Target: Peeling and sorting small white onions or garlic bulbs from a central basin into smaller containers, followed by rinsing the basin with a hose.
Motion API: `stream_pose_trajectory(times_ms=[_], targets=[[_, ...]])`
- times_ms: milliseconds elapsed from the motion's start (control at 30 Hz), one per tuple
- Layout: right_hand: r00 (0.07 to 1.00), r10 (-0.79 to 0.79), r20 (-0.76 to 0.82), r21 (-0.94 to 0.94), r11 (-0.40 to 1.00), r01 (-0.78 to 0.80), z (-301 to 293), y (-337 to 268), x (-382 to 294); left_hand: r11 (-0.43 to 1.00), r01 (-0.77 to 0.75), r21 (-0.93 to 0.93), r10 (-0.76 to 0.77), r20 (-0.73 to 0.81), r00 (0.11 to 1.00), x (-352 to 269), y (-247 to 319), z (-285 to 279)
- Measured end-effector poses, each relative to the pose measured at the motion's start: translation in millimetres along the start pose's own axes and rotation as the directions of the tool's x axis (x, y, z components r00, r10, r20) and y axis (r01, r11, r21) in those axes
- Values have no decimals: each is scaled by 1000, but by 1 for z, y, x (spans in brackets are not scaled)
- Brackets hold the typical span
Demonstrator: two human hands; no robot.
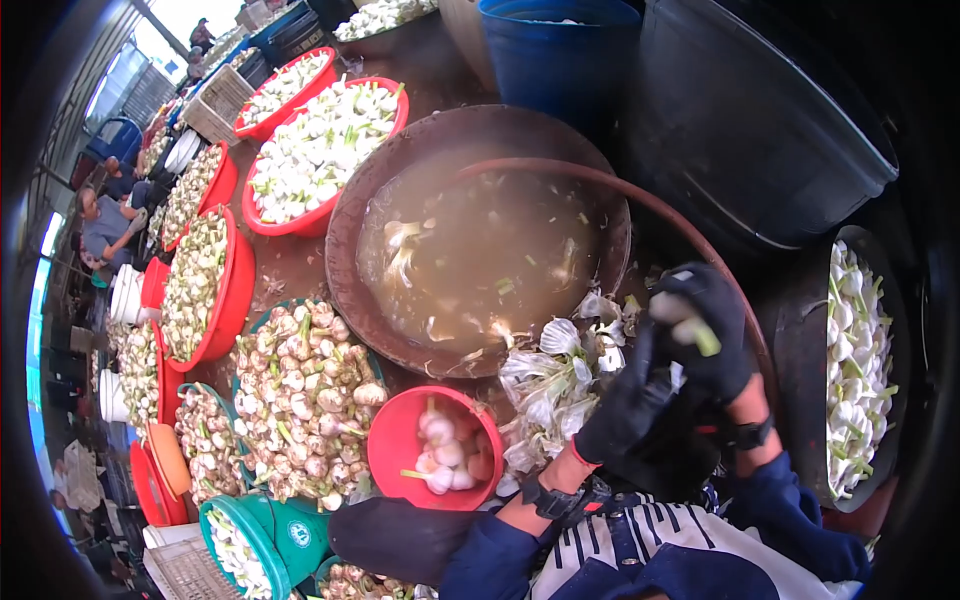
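Observation:
My right hand [709, 330], in a black glove, holds a pale garlic bulb [675, 311] with a short green stem stub [706, 337]. Just below and to its left is my left hand [622, 412], also black-gloved, with its fingers near the right palm. A small pale thing shows between the hands; whether my left hand grips it is unclear. Papery garlic skins [544, 375] are heaped left of my hands, beside a wide brown basin [345, 300] of murky water with scraps floating in it. A red bucket [379, 450] holds several peeled-looking bulbs.
A brown hose [697, 232] curves into the basin. Tubs of garlic bulbs [300, 397] crowd the left; a dark container of trimmed garlic [855, 367] stands right. A blue barrel [555, 60] and a large black tub [750, 120] are behind. A seated co-worker [109, 225] is far left.

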State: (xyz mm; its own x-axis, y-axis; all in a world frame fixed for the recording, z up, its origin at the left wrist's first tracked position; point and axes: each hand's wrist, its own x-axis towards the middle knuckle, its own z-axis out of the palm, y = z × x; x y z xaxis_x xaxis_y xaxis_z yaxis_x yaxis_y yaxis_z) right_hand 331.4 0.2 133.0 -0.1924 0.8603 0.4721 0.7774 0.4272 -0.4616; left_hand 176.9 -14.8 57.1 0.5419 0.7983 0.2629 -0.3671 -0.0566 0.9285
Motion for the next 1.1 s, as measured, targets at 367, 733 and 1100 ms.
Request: stream_pose_trajectory(times_ms=[367, 733, 1100], targets=[[762, 331, -556, -765, 153, -625, -255, 147, -60, 818, 482, 314, -401, -288, 870, -52, -1, -149], [509, 264, 820, -376, 918, 130, 138, 101, 163, 798, 574, 184, -491, -354, 796, -83, -3, -159], [457, 302, 837, -459, 841, 285, 309, 258, 123, 579, 673, 460, -451, -507, 734, -55, 8, -242]])
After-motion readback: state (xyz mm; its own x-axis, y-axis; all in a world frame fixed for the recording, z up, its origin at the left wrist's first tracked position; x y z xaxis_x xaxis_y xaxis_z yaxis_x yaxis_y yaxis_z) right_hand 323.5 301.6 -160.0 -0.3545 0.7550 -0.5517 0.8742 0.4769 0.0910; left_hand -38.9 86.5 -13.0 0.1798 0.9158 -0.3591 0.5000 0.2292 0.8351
